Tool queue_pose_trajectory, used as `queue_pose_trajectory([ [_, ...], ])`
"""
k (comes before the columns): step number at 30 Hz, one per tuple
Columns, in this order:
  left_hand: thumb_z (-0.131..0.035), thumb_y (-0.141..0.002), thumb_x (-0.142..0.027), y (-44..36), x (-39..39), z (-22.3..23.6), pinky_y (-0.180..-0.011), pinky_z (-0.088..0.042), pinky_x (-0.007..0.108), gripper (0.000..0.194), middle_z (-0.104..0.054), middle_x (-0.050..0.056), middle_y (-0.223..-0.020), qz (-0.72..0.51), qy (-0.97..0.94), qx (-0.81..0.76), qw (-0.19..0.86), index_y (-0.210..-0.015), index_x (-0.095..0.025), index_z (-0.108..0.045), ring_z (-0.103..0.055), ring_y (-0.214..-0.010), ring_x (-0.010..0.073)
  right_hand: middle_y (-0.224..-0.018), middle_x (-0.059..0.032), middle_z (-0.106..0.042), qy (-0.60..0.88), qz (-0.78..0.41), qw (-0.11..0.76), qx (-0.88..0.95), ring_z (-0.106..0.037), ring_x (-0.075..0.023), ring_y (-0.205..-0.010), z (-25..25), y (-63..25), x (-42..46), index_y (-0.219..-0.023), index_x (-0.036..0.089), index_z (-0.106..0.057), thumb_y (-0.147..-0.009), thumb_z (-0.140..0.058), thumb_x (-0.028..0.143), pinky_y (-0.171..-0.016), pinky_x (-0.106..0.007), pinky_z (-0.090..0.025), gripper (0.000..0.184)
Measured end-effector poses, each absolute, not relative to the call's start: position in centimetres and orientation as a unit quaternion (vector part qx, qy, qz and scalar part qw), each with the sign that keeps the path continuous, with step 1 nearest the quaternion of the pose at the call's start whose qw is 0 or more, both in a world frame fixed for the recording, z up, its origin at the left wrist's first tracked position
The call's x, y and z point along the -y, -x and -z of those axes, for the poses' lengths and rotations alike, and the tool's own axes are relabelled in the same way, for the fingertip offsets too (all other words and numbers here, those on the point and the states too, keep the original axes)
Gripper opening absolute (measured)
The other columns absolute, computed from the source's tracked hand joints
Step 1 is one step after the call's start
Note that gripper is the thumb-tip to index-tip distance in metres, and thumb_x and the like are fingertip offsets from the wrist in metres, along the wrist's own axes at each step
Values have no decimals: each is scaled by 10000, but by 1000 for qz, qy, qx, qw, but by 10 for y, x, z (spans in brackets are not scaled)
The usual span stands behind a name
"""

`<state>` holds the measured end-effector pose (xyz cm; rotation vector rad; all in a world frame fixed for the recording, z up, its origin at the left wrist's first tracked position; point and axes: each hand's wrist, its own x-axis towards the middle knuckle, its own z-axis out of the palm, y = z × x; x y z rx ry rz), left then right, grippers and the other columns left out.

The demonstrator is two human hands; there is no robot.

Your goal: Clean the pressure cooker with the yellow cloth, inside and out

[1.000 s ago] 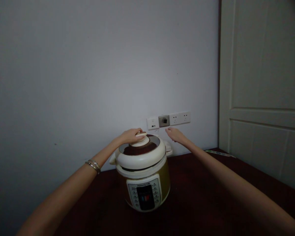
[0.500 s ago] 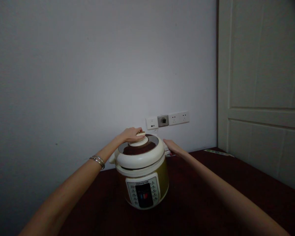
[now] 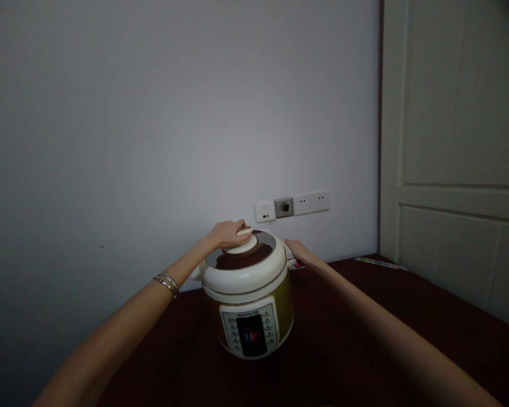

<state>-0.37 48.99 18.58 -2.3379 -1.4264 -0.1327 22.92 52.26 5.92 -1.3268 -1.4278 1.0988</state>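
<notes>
An electric pressure cooker [image 3: 286,302] with a gold body and a dark control panel stands on the dark red surface. Its white lid [image 3: 237,281], with a shiny dark top, sits level on the rim. My left hand [image 3: 230,234] is closed around the lid knob [image 3: 242,246], a silver bracelet on that wrist. At the cooker's right side, my right hand [image 3: 300,252] grips the white side handle [image 3: 290,262]; most of its fingers are hidden behind the handle.
Behind the cooker is a pale wall with a row of sockets [image 3: 307,204], one of them grey. A thin patterned strip [image 3: 379,263] lies on the dark red surface [image 3: 343,316] at the back right. A panelled white door [image 3: 458,198] stands on the right.
The dark gap under the front of the lid has closed, and the lid now rests on the cooker's rim. Both hands keep their hold; the view has shifted slightly.
</notes>
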Motion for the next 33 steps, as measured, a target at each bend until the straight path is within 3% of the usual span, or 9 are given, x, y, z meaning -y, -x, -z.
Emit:
queue_pose_trajectory([
  [8,-236,-829,-635,-2,-482,-184,-684,-431,356,603,-683,121,-950,37,829,507,233,-1145,-227,-547,-629,-834,282,-483,21,-455,532,-452,424,577,-402,-85,-353,-62,-231,-520,-752,157,-478,-922,-332,394,-336,-193,-309,326],
  [33,-299,-816,-631,2,-482,-188,-700,-425,329,587,-679,105,-1018,49,849,494,179,-1163,-245,-572,-623,-842,253,-493,32,-459,513,-488,427,563,-384,-65,-351,-67,-233,-509,-734,170,-461,-907,-348,437,-322,-161,-259,338],
])
